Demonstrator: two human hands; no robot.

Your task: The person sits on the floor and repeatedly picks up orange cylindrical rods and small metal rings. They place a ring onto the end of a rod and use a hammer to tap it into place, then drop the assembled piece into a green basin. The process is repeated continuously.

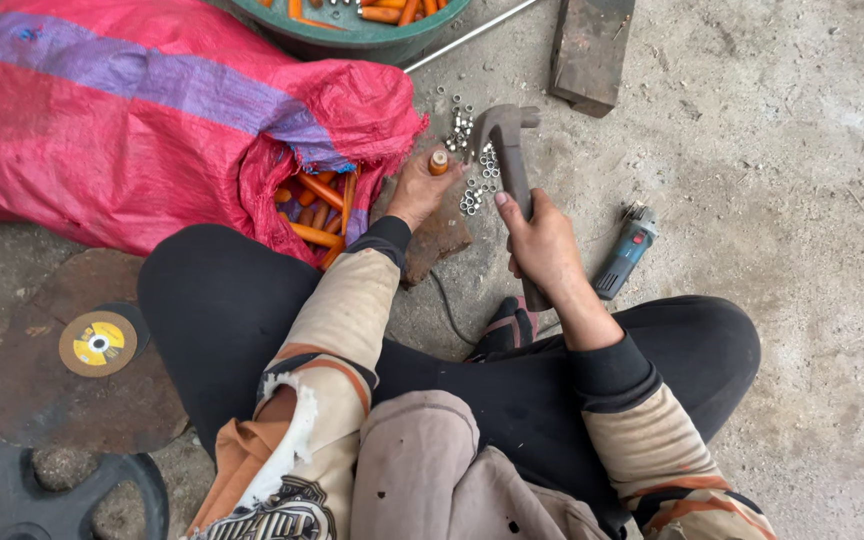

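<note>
**Pink sack, one hammer, one orange piece under the blow**

Pink woven plastic fills the upper left of the frame: one large sack (122, 120) with a purple stripe, its torn mouth spilling orange cylindrical pieces (317, 215), roughly eight visible. One green basin (352, 30) at the top edge holds more of the same, cut off by the frame so the count cannot be told. One dark round plate (72, 370) lies at lower left with one yellow-labelled cutting disc (98, 343) on it; one black wheel-shaped part (52, 495) sits in the bottom left corner. One steel block (592, 45) rests at top centre-right, beside one thin metal rod (467, 35).

Centre frame, the right hand (544, 245) is clenched round the handle of one claw hammer (507, 140), head raised above the floor. The left hand (417, 190) pinches one small orange piece (439, 160) upright on a worn block (437, 240), just left of the hammer head. One angle grinder (627, 250) lies on the concrete floor (782, 200) right of the hammer hand. Small metal nuts (477, 165), several dozen and too many to count, lie scattered behind the hammer, which partly hides them.
</note>
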